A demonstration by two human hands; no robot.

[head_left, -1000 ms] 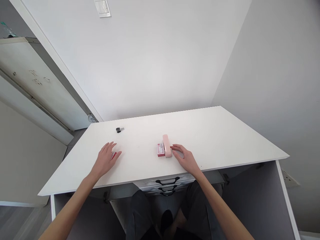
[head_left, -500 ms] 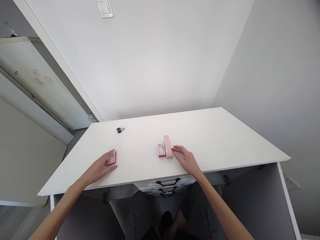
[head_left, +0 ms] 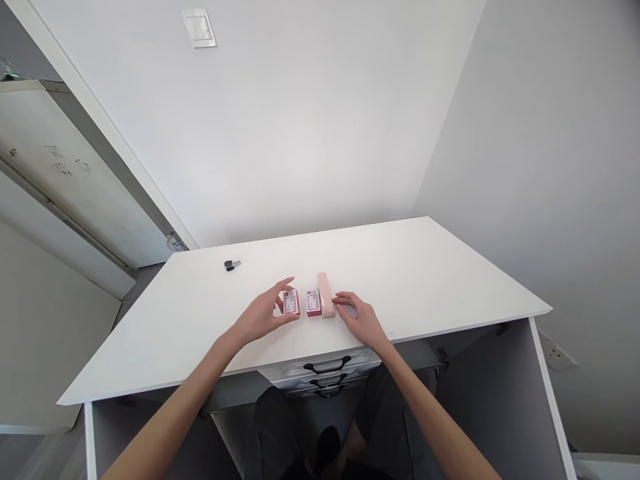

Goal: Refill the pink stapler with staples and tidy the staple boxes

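A small red-and-white box (head_left: 291, 302), like a box of staples, is gripped between the thumb and fingers of my left hand (head_left: 263, 313). Just to its right, a matching box (head_left: 313, 303) lies label up on the desk. That one sits right beside a pink stapler (head_left: 325, 295), which stands lengthwise pointing away from me. My right hand (head_left: 361, 321) rests at the stapler's right side, its fingertips at or touching the near end. The fingers of this hand are slightly apart and not wrapped round anything.
Toward the back left of the white desk (head_left: 400, 267) lies a small black-and-silver object (head_left: 232, 265). Drawers with black handles (head_left: 327, 366) are under the front edge, above my legs. A wall with a light switch (head_left: 200, 28) rises behind.
My left hand has carried its box rightward across the desk, close to the other box. My right hand stays by the stapler. The view has shifted slightly.
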